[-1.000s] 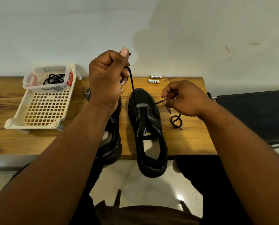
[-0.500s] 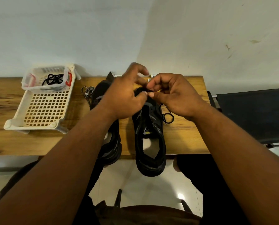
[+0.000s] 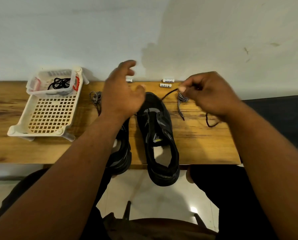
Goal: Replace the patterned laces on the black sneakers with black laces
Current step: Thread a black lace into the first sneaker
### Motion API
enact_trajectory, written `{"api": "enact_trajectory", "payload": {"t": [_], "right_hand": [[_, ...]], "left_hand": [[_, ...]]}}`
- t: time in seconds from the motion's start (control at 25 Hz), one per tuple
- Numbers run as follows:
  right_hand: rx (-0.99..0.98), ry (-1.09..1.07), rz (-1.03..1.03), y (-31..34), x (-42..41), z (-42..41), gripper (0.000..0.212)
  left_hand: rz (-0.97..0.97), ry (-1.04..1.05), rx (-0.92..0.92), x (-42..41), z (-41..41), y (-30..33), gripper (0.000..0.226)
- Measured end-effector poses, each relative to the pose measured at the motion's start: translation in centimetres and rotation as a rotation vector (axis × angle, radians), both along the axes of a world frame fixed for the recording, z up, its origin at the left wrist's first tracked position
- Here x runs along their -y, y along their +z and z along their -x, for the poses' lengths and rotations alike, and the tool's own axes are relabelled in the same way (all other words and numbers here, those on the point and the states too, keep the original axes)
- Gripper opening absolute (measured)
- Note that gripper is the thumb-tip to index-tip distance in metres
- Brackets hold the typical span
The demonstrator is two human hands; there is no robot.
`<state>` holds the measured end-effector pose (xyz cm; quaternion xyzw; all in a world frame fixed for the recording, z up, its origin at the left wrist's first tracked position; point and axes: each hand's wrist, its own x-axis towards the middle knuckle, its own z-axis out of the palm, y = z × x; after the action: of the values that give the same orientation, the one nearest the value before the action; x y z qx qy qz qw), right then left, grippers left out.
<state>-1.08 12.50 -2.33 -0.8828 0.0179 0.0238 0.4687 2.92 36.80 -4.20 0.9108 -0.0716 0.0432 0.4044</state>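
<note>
Right hand (image 3: 212, 94) pinches black lace (image 3: 167, 94) running from right sneaker (image 3: 159, 134) at table's (image 3: 205, 144) front edge. Left hand (image 3: 122, 96) hovers above left sneaker (image 3: 122, 153), fingers spread, gripping nothing. Patterned lace (image 3: 181, 103) lies beside right sneaker.

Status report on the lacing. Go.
Left hand open over the shoes. Right hand pinching black lace running from right shoe. Patterned lace lies loose under it.

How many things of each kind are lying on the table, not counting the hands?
Sneakers: 2
Patterned laces: 2
Black laces: 2, one in the right hand at, one in the tub
Batteries: 3
Basket: 1
Tub: 1
Total: 11
</note>
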Motion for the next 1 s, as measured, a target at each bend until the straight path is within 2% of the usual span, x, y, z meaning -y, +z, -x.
{"api": "enact_trajectory", "payload": {"t": [0.08, 0.12, 0.2, 0.36, 0.44, 0.52, 0.6, 0.68, 0.76, 0.84, 0.88, 0.96, 1.0], "right_hand": [[0.060, 0.179, 0.121, -0.6, -3.0, 0.4, 0.007], [0.091, 0.256, 0.153, -1.0, -3.9, 0.5, 0.007], [0.078, 0.280, 0.149, -1.2, -4.0, 0.3, 0.006], [0.054, -0.022, 0.073, -0.3, -0.4, -0.3, 0.009], [0.053, -0.015, 0.069, -0.3, -0.4, -0.2, 0.009], [0.034, 0.118, 0.099, -0.6, -2.2, 0.1, 0.007], [0.070, 0.199, 0.135, -0.9, -3.8, 0.3, 0.009], [0.062, 0.134, 0.130, -0.7, -3.3, 0.0, 0.015], [0.041, 0.005, 0.100, -0.3, -1.0, -0.3, 0.018], [0.066, -0.113, 0.043, 0.1, 1.1, -0.3, 0.017], [0.084, -0.151, 0.025, 0.1, 1.5, -0.3, 0.016], [0.074, -0.117, 0.058, -0.2, 0.2, -0.2, 0.012], [0.063, -0.030, 0.107, -0.4, -1.2, 0.0, 0.010]], "left_hand": [[0.172, -0.365, -0.099, 1.3, 0.8, 0.7, 0.040], [0.190, -0.468, -0.183, 1.8, 1.0, 0.6, 0.031], [0.133, -0.431, -0.250, 1.6, 0.9, 0.7, 0.021], [-0.056, -0.086, -0.128, -1.7, -0.7, 1.4, 0.028], [-0.019, -0.167, -0.153, -1.9, -0.4, 2.0, 0.022], [0.024, -0.376, -0.236, -0.7, 0.6, 2.1, 0.032], [0.046, -0.480, -0.286, 0.7, 1.2, 1.3, 0.028], [0.052, -0.340, -0.250, 0.5, 0.6, 1.1, 0.020], [0.040, -0.012, -0.170, -1.2, -0.6, 1.6, 0.021], [-0.087, 0.263, -0.110, -3.6, -1.4, 2.3, 0.022], [-0.207, 0.335, -0.073, -4.4, -1.4, 2.3, 0.021], [-0.315, 0.306, 0.034, -4.0, -1.0, 1.7, 0.027], [-0.241, 0.163, 0.077, -2.9, -0.4, 1.3, 0.036]]}}
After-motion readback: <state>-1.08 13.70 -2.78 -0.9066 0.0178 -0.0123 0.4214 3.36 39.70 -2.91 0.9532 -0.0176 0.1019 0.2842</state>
